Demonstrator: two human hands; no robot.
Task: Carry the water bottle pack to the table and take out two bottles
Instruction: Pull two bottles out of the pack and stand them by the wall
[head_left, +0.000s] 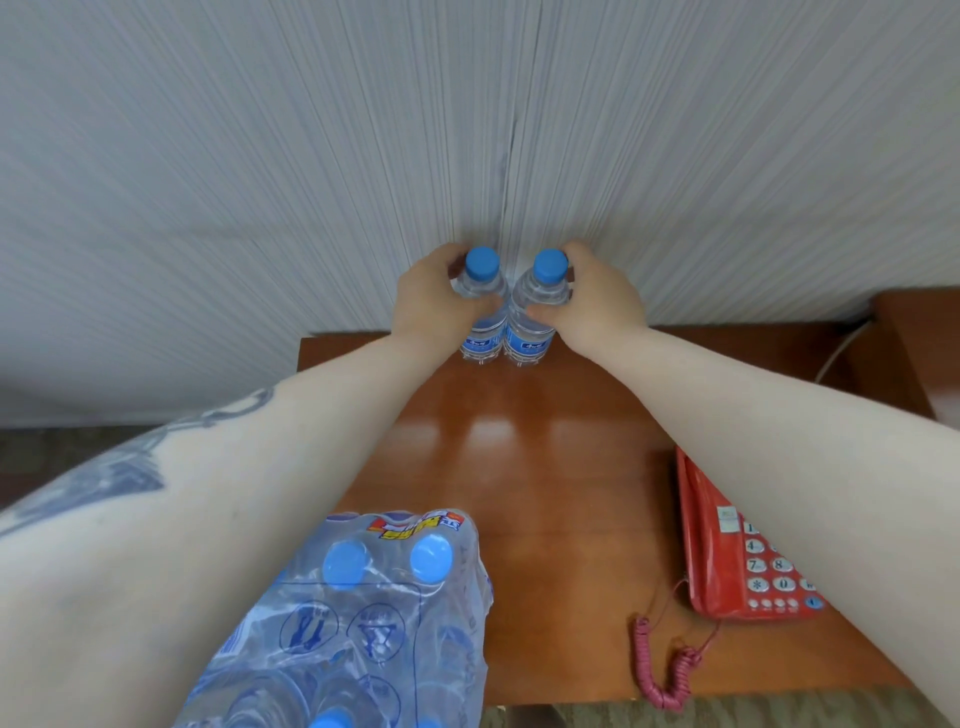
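Two clear water bottles with blue caps stand upright side by side at the far edge of the brown wooden table (545, 457), close to the wall. My left hand (431, 296) is wrapped around the left bottle (482, 291). My right hand (597, 296) grips the right bottle (537, 306). Both bottle bases rest on the tabletop. The shrink-wrapped water bottle pack (363, 613) sits at the near left edge of the table, under my left forearm, with blue caps showing through the torn plastic.
A red telephone (737, 561) with a pink coiled cord (670, 670) lies on the table's right side, partly under my right forearm. A ribbed white wall (467, 130) stands right behind the bottles. A wooden piece of furniture (914, 353) adjoins at the far right.
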